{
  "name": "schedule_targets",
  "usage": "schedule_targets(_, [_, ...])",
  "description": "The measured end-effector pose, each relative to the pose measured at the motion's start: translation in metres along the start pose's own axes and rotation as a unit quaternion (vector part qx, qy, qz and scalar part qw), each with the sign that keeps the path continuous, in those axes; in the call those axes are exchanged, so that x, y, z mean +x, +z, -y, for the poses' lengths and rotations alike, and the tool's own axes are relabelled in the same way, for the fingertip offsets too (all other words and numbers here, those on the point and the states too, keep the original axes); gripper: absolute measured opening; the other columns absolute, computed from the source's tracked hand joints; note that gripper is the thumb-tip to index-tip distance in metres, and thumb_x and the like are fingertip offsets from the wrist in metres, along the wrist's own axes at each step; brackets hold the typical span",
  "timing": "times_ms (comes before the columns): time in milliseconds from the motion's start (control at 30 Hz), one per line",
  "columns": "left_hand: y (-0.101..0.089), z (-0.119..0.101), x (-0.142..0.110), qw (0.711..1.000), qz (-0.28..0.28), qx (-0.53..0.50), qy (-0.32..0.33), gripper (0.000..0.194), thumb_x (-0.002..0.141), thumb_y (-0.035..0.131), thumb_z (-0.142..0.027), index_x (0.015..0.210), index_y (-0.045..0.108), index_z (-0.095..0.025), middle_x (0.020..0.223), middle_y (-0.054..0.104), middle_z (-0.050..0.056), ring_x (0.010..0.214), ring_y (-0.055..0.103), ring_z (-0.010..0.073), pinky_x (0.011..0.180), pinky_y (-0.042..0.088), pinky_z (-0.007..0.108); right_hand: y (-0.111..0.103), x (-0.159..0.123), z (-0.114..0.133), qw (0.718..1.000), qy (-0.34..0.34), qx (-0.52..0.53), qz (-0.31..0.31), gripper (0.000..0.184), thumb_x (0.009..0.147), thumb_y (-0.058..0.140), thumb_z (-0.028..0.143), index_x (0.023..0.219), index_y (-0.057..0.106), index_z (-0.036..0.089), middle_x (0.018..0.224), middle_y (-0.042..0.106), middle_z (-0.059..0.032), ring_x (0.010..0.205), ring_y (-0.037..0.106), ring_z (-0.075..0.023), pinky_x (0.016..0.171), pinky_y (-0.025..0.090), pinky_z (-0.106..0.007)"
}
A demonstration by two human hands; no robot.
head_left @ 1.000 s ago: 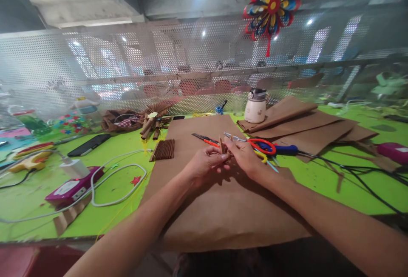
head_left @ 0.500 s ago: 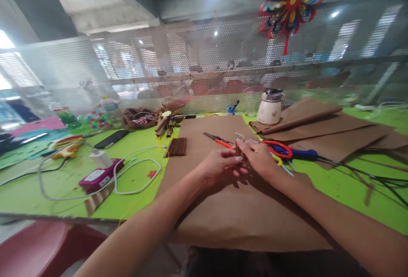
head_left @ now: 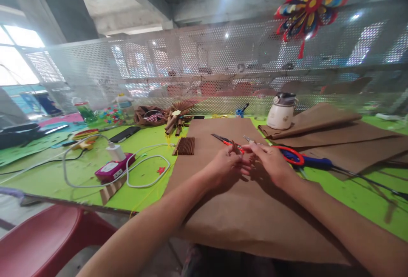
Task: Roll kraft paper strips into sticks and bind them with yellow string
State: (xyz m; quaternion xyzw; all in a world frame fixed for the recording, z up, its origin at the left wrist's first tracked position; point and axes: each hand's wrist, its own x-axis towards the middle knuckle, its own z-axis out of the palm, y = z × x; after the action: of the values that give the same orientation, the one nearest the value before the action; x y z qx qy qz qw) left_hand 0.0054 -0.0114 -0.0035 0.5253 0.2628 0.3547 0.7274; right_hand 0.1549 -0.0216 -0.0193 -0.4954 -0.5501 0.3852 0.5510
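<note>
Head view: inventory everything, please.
paper sheet: 1, brown, centre
paper piece: 1, brown, above sheet
pleated strip: 1, brown, sheet's left edge
red-handled scissors: 1, red, right
blue handle: 1, blue, right
paper pile: 1, brown, right
flask: 1, white, back right
phone: 1, black, left
power strip: 1, purple, left
stool: 1, red, lower left
ornament: 1, multicoloured, upper right
mesh screen: 1, grey, back
table: 1, green, beneath sheet
left hand: 1, bare, centre
right hand: 1, bare, centre

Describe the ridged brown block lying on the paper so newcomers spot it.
On the green table, find the brown paper sheet beneath the left hand. At its left edge, near the white cable, sits the ridged brown block, darker than the sheet and packed with tight parallel ridges.
</note>
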Motion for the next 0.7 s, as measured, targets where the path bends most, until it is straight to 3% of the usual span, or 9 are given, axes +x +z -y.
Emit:
schedule_targets(133, [-0.002, 0.004, 0.002, 0.998, 0.061, -0.014, -0.025, 0.022, 0.073, 0.056, -0.007, 0.094, 0.059, -0.013, 0.079, 0.063, 0.006, 0.066, 0.062, 0.0123, 0.062, 0.051, 0.025, 0.005, -0.004, -0.003, 0.996, -0.050, -0.069, 0.009, 0.039, 0.083, 0.048, 0.050, 0.087, 0.067, 0.017, 0.079, 0.066, -0.0058, 0.069, 0.059, -0.0196, 0.061, 0.046, -0.030])
schedule_targets(233, [-0.002, 0.005, 0.002, 0.997, 0.062, -0.031, -0.031, 0.016, 0.071, 0.054, -0.008, 0.085, 0.060, -0.012, 0.078, 0.062, 0.006, 0.067, 0.061, 0.0122, 0.063, 0.051, 0.025, 0.007, -0.003, -0.003, 0.977, -0.135, -0.167, -0.001, 0.036, 0.086, 0.045, 0.047, 0.078, 0.064, 0.017, 0.076, 0.062, -0.0039, 0.073, 0.057, -0.0182, 0.069, 0.044, -0.029])
schedule_targets(367, [0.000, 0.002, -0.001, 0.997, 0.058, -0.040, -0.031, 0.018, 0.062, 0.052, -0.007, 0.079, 0.056, -0.013, 0.067, 0.057, 0.001, 0.054, 0.055, 0.0091, 0.052, 0.045, 0.020, 0.012, 0.002, 0.007, 0.953, -0.197, -0.229, 0.023, 0.039, 0.090, 0.040, 0.044, 0.072, 0.061, 0.017, 0.070, 0.057, -0.0023, 0.068, 0.054, -0.0160, 0.066, 0.042, -0.026])
schedule_targets(500, [0.000, -0.004, -0.003, 0.999, -0.045, 0.000, 0.029, 0.008, 0.064, 0.051, -0.011, 0.070, 0.051, -0.015, 0.051, 0.046, -0.004, 0.041, 0.042, 0.0051, 0.040, 0.029, 0.015, 0.021, 0.014, 0.020, 0.956, -0.191, -0.218, 0.048, 0.042, 0.087, 0.043, 0.048, 0.067, 0.063, 0.017, 0.071, 0.062, -0.0039, 0.072, 0.057, -0.0171, 0.071, 0.043, -0.028])
schedule_targets(633, [-0.010, -0.020, -0.004, 0.979, -0.167, -0.015, 0.118, 0.006, 0.070, 0.050, -0.018, 0.072, 0.045, -0.018, 0.044, 0.037, -0.008, 0.036, 0.034, 0.0048, 0.036, 0.020, 0.016, 0.034, 0.041, 0.030, 0.989, -0.057, -0.128, 0.050, 0.051, 0.088, 0.038, 0.054, 0.076, 0.065, 0.013, 0.074, 0.066, -0.0066, 0.070, 0.062, -0.0169, 0.067, 0.048, -0.029])
schedule_targets(700, [-0.015, -0.028, -0.003, 0.962, -0.218, -0.019, 0.164, 0.012, 0.071, 0.054, -0.020, 0.077, 0.044, -0.018, 0.043, 0.038, -0.010, 0.035, 0.033, 0.0045, 0.036, 0.020, 0.015, 0.048, 0.056, 0.033, 0.991, -0.010, -0.109, 0.071, 0.045, 0.090, 0.040, 0.049, 0.087, 0.064, 0.011, 0.078, 0.066, -0.0065, 0.069, 0.062, -0.0157, 0.064, 0.050, -0.030])
